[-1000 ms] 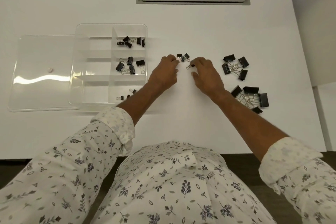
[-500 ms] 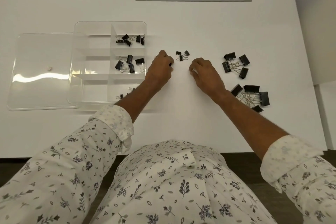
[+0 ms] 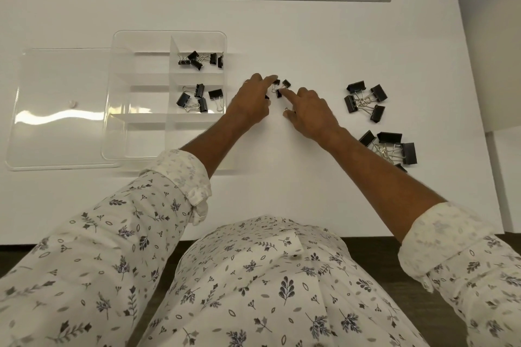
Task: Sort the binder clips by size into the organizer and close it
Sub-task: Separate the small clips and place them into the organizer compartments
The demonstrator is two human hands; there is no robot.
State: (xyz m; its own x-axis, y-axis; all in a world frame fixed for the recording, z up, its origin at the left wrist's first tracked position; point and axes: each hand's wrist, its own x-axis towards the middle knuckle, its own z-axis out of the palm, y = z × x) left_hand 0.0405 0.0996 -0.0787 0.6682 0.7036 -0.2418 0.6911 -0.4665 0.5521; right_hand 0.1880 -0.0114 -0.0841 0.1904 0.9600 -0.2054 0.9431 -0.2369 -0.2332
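Three tiny clips point(image 3: 280, 87) lie on the surface at both forefinger tips, equally near left hand point(image 3: 251, 105) and right hand point(image 3: 313, 114); the organizer point(image 3: 197, 33) lies leftward. Each hand's curled fingers seem to pinch a spare clip point(image 3: 266, 97).

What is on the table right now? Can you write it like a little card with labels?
Organizer: clear organizer, open, black clips showing in two right-side compartments
Lid: clear lid, flat on the table at the organizer's left
Loose clips: tiny binder clips between the hands; medium clips and large clips piled at right
Left hand: forefinger on the tiny clips, other fingers curled on one
Right hand: forefinger on the tiny clips, seems to hold one, its wire loop peeking out
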